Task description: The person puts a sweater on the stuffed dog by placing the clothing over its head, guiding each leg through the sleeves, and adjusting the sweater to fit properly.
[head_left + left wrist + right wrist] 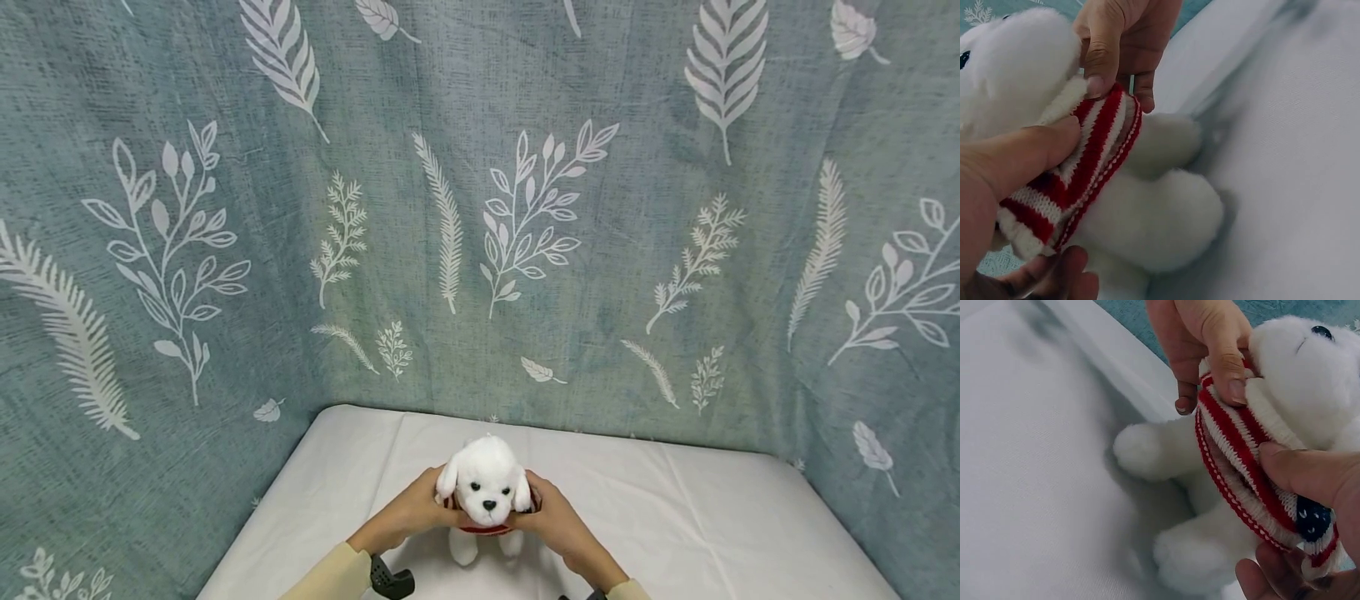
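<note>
A white plush dog (489,479) stands upright on the white surface, facing the head camera. It wears a red and white striped knitted sweater (1094,147), which has a dark blue patch in the right wrist view. My left hand (422,510) grips the dog's body from one side, thumb across the sweater's front. From the other side my right hand (557,521) holds it the same way, its thumb (1304,472) pressing the knit. In both wrist views the fingers curl behind the sweater's hem. The dog's back is hidden.
A white covered table (637,517) lies under the dog. Blue-green curtains (480,250) with white leaf prints hang behind it and on both sides. A dark wrist strap (392,578) shows at the left sleeve.
</note>
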{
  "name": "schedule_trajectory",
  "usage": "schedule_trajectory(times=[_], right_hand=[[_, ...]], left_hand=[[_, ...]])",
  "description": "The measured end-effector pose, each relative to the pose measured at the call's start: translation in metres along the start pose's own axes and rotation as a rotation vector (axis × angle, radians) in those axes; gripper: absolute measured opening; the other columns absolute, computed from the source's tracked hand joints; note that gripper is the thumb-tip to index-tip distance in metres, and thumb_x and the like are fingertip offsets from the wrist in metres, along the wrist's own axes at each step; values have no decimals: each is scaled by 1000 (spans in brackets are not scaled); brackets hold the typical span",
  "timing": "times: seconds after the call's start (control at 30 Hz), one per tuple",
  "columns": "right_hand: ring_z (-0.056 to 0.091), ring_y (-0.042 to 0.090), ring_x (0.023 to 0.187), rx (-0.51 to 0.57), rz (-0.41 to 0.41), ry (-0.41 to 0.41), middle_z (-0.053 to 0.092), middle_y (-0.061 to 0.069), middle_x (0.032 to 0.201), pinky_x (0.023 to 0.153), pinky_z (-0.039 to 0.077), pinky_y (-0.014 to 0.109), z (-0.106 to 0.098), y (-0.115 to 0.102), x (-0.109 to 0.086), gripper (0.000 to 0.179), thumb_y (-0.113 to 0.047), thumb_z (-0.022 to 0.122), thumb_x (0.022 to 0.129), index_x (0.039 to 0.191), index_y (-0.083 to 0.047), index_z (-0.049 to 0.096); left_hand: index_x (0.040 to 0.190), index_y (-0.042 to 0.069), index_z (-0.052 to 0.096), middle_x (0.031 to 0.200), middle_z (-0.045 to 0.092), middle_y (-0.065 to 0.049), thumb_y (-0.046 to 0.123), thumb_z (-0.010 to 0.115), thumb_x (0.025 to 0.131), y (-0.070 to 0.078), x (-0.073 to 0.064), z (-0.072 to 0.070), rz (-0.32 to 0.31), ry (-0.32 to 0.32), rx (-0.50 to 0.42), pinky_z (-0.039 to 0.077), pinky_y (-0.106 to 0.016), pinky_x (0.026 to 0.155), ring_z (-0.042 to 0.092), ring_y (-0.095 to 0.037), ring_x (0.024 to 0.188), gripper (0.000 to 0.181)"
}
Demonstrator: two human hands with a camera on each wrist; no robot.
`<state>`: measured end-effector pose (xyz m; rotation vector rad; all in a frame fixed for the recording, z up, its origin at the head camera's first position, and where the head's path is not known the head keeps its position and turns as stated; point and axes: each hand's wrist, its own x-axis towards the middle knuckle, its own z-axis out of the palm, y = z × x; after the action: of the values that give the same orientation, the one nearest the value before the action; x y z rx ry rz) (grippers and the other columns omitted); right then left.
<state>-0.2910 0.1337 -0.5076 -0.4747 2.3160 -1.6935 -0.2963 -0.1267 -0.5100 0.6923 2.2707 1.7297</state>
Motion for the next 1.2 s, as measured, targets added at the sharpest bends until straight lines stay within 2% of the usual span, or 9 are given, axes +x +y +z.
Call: schedule_trajectory(times=[0.13,0.27,0.37,0.47,0.57,0.67,0.83,1.03,1.2], right_hand=[[53,27,129,-31,-30,17,62,7,138,103,45,48,2,-3,0,62,-13,82,85,142,-10,58],[55,22,121,-38,-36,16,65,6,131,96,46,40,1,-8,-2,55,-13,81,86,137,-8,61],[55,23,125,-25,-11,0,63,5,135,95,48,42,-1,-11,-4,56,-23,80,90,140,-12,59],[55,25,126,-14,19,-12,61,5,137,94,50,46,-2,-15,-6,59,-34,78,92,144,-14,57],[57,24,117,-11,47,-8,61,6,134,85,51,46,-3,-18,-8,61,-40,76,93,145,-15,55],[57,22,106,-1,69,-5,62,7,130,78,52,46,-4,-21,-10,62,-43,74,94,145,-13,55],[57,22,105,15,84,13,63,8,127,78,51,41,-6,-24,-13,63,-47,72,95,143,-10,55],[60,20,100,33,147,47,65,7,122,76,51,36,-6,-32,-16,61,-48,68,97,139,-6,57],[65,19,99,105,181,8,68,7,116,79,55,39,-8,-32,-16,63,-46,63,99,140,0,53]], left_hand=[[126,30,69,118,70,9,23,87,82,2,2,0,18,54,91,45,-36,92,56,-16,109,48],[126,31,68,118,59,1,29,90,79,5,-1,1,-48,119,121,39,-42,92,45,-20,108,52],[133,28,65,123,49,-3,31,91,78,8,-3,2,-82,153,103,39,-48,97,43,-23,115,61],[137,26,64,130,51,-4,32,91,77,12,-3,3,-70,176,95,38,-54,101,42,-27,123,66],[137,27,64,131,54,-2,35,91,77,14,-3,4,-69,182,86,41,-55,101,42,-27,126,66],[134,25,65,127,61,-1,36,89,79,17,-3,5,-81,160,39,46,-50,97,50,-24,121,61],[126,16,69,119,70,0,34,86,83,26,-3,10,-116,126,-43,52,-43,92,63,-19,110,50],[118,8,70,110,71,-1,39,83,86,32,1,17,-171,136,-83,51,-40,90,64,-17,103,47],[104,7,74,94,72,1,43,79,89,35,3,21,-233,135,-111,48,-36,84,64,-15,90,40]])
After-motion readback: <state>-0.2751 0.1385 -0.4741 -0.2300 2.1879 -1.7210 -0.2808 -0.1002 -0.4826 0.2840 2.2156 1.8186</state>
